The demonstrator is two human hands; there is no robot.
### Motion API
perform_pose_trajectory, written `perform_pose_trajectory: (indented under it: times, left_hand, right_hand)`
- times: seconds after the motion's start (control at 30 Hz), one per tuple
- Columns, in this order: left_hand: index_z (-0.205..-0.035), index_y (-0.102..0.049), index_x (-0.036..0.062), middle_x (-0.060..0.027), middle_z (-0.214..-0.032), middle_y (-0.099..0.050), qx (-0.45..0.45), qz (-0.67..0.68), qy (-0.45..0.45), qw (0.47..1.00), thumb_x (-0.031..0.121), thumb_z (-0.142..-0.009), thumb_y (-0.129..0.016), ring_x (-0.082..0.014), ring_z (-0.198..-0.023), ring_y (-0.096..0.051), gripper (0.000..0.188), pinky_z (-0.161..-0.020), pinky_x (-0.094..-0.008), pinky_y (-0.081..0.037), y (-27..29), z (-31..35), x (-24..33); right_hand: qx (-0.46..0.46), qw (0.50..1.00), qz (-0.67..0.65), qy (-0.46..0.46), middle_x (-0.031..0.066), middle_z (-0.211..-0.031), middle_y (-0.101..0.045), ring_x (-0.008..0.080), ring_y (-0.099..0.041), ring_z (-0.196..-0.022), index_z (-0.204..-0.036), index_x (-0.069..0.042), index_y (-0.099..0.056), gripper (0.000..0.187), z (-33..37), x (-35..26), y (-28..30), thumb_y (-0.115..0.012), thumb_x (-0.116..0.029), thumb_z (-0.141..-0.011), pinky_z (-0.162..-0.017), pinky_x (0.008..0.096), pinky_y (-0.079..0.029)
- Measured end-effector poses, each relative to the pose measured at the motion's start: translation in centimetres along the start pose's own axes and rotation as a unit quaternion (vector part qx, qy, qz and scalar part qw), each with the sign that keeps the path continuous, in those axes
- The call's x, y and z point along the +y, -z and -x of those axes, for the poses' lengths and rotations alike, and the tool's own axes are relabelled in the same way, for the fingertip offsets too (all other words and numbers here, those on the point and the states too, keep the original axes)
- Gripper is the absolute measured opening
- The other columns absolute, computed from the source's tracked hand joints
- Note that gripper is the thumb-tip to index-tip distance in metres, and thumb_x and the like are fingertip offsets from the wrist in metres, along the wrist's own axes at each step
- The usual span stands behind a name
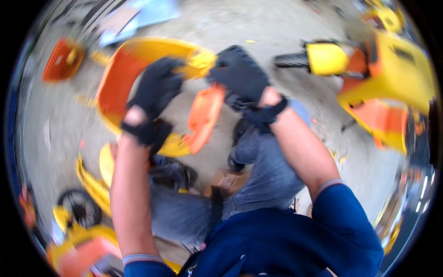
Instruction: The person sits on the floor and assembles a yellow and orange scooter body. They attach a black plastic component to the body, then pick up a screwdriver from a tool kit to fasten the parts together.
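Both my hands wear black gloves and are raised in front of me, blurred by motion. My left hand (159,85) is curled closed over the inner side of a large curved panel (121,78), yellow outside and orange inside. Its fingertips come close to the panel's yellow edge; whether they grip it or something small is hidden. My right hand (242,74) is closed, knuckles up, to the right of the panel's bright yellow end (200,62). A tilted, elongated orange plastic piece (205,117) hangs below its fingers, the upper end against them.
A yellow motorcycle (401,64) with a black front wheel stands at right. More yellow bodywork (90,182) and a wheel (79,207) are at lower left. An orange part (62,60) and pale blue sheeting (143,18) lie far left. Brown cardboard (227,182) lies between my legs.
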State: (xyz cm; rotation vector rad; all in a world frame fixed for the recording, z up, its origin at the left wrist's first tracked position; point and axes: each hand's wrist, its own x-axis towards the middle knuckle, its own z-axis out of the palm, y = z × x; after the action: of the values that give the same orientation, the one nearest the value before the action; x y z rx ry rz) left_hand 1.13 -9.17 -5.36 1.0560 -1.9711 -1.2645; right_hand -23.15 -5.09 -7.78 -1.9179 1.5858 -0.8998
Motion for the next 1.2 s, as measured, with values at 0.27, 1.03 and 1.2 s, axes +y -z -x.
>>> perform_pose_trajectory:
  times: [0.27, 1.03, 1.2]
  left_hand:
    - [-0.101, -0.063, 0.0026, -0.0016, -0.077, -0.060, 0.011, 0.017, 0.124, 0.992, 0.016, -0.093, -0.059, -0.0106, -0.067, -0.057, 0.016, -0.064, -0.0242, -0.047, 3.0, 2.5, 7.6]
    - [-0.084, -0.063, 0.0047, -0.0158, -0.075, -0.065, -0.515, -0.347, -0.299, 0.725, 0.013, -0.081, -0.064, -0.0335, -0.072, -0.065, 0.009, -0.064, -0.0401, -0.051, -10.7, 10.8, 6.0]
    - [-0.093, -0.062, 0.0031, -0.0009, -0.078, -0.059, -0.306, -0.082, 0.138, 0.938, -0.003, -0.084, -0.058, -0.0100, -0.065, -0.056, 0.012, -0.059, -0.0252, -0.047, -11.3, 8.9, 11.3]
  right_hand:
    - [0.058, 0.978, -0.186, -0.072, 0.0098, -0.089, -0.066, 0.0144, -0.063, -0.079, -0.105, 0.003, -0.063, 0.032, 3.3, -4.8, 9.7, -0.065, -0.025, -0.089, -0.069, 0.0281, -0.051]
    - [0.327, 0.516, -0.395, -0.686, 0.0154, -0.065, -0.061, 0.0296, -0.063, -0.054, -0.078, -0.001, -0.064, 0.024, 60.6, 21.6, -0.1, -0.069, -0.023, -0.087, -0.051, 0.0409, -0.056]
    - [0.228, 0.629, -0.258, -0.697, 0.0164, -0.074, -0.064, 0.0312, -0.065, -0.066, -0.081, -0.003, -0.064, 0.025, 70.5, 22.4, -0.6, -0.074, -0.025, -0.079, -0.057, 0.0423, -0.053]
